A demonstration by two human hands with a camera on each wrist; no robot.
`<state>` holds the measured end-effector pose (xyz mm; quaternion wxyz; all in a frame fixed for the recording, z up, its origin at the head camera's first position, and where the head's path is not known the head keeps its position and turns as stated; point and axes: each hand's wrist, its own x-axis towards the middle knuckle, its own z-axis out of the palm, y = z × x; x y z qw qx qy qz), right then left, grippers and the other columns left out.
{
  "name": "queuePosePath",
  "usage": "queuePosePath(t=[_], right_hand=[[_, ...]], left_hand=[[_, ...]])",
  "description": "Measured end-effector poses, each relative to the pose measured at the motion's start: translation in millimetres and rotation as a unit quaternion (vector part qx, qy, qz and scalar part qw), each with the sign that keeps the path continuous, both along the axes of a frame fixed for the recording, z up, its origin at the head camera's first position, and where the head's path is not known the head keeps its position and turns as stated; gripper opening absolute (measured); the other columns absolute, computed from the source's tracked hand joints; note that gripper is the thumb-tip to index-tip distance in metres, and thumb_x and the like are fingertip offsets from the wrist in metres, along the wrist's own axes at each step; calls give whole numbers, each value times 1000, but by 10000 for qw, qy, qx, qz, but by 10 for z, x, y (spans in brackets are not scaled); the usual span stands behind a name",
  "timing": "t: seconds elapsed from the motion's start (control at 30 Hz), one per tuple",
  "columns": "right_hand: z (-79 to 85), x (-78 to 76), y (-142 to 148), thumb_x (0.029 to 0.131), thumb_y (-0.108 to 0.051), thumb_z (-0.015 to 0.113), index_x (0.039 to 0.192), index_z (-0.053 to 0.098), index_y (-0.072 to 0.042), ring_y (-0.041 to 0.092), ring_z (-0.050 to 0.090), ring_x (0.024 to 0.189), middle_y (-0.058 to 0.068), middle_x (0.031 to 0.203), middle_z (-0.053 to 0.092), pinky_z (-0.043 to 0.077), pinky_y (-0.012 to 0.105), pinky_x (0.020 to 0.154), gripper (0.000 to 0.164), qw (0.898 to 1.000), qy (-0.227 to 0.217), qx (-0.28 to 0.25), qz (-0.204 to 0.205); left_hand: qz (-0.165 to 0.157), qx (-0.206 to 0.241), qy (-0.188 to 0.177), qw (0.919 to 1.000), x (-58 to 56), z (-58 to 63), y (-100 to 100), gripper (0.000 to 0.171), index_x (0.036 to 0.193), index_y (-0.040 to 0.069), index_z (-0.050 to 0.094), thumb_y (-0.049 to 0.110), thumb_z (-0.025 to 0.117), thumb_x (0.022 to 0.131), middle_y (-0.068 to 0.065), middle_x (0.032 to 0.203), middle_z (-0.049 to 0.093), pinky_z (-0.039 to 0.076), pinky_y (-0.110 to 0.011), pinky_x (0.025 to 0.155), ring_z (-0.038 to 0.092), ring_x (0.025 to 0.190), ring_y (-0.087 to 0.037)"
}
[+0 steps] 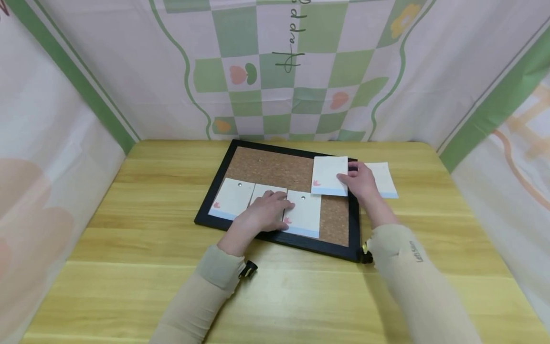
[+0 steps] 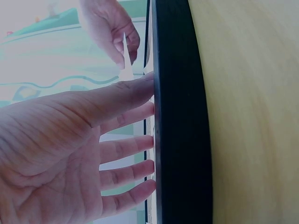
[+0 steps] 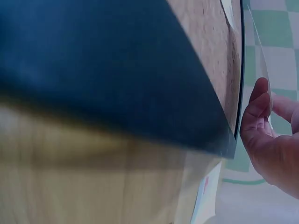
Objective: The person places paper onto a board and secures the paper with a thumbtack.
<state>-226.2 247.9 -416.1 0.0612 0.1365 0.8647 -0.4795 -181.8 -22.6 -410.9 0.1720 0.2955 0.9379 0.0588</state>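
A corkboard [image 1: 275, 165] in a black frame lies flat on the table. Three white note sheets with blue lower edges line its near side: a left sheet [image 1: 232, 197], a middle sheet [image 1: 259, 191] and a right sheet [image 1: 306, 215]. Silver round pins show near the top of the left and right ones. My left hand [image 1: 267, 212] rests over the middle sheet, fingers spread and fairly straight, covering much of it. Between thumb and fingers, my right hand [image 1: 362, 182] pinches another note sheet [image 1: 328, 173] by its right edge, above the board's far right part.
One more note sheet [image 1: 384, 179] lies on the wooden table [image 1: 142, 229] just right of the board, partly behind the right hand. A patterned curtain [image 1: 240, 38] hangs along the table's far edge and both sides.
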Motion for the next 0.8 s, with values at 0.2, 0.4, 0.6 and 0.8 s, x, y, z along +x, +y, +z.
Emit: queuePosePath(t=[0.2,0.4,0.6,0.8], right_hand=[[-42,-15,-75,101,-20,58,154,27,0,40,51,127,29,142,49,47,48,104,65,10000,4,-52,-3],[-29,-33,-145,99,-20,60,149,34,2,37,57,113,28,133,55,51,44,91,61,9983,33,586,-20],[-3,-41,-186,98,-22,62,148,35,3,41,56,119,28,131,57,48,52,103,62,9930,91,1173,64],[19,-20,-193,99,-22,61,141,47,1,41,54,118,28,131,57,47,54,100,50,9888,203,1437,347]], left_hand=[[-14,-27,-5,10000,1,1,3,58,146,26,52,41,70,93,-4,160,39,44,-50,111,38,144,-32],[-24,-22,11,10000,-3,-5,4,58,146,26,52,41,70,93,-4,160,39,43,-50,111,38,145,-31],[-10,-41,-3,10000,-8,-8,6,58,146,26,52,42,69,93,-4,160,38,43,-50,112,37,146,-31],[-1,-41,-10,10000,-8,-8,5,58,146,27,52,41,69,93,-4,160,38,43,-51,112,36,146,-31]])
